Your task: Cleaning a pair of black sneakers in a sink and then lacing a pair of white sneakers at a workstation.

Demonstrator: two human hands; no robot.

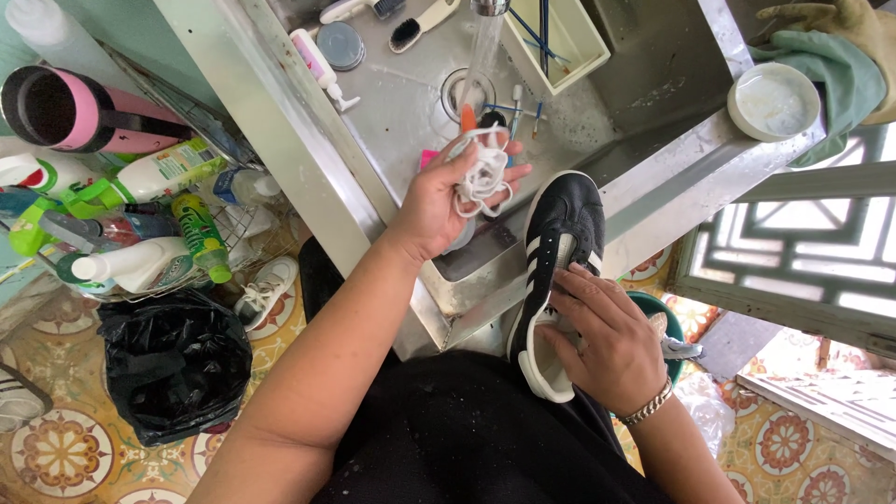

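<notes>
Head view shows our left hand [439, 201] closed round bunched white laces [483, 175] over the steel sink [401, 103]. Just right, our right hand [607, 341] grips the black sneaker [565, 233] (toe pointing away), fingers [579, 285] curled over its tongue.

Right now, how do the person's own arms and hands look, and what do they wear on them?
Both forearms are bare, with no sleeves in view and no gloves. The right hand has a metal chain bracelet at the wrist. The left hand wears nothing visible: no ring, watch or band.
</notes>
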